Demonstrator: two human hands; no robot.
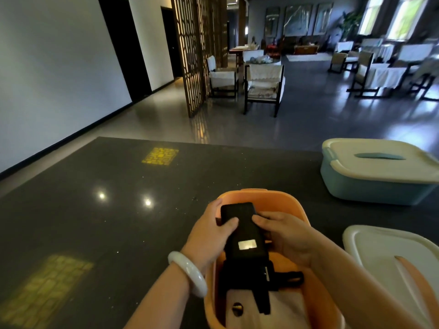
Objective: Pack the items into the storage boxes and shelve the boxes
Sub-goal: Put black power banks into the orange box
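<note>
An open orange storage box (294, 205) stands on the dark table in front of me. Over it both hands hold a long black device (244, 236) with a small pale label on top. My left hand (211, 233) grips its left side, thumb on top. My right hand (287, 236) grips its right side. Inside the box lie a black strapped item (261, 283) and something white with a yellow-black ring (237, 307). A white lid with an orange handle (389, 264) lies to the right of the box.
A light blue storage box with a white lid shut on it (377, 172) stands at the table's far right. The dark glossy table (107, 210) stretches to the left. Beyond it are a grey floor, chairs (263, 86) and a wooden lattice screen (192, 55).
</note>
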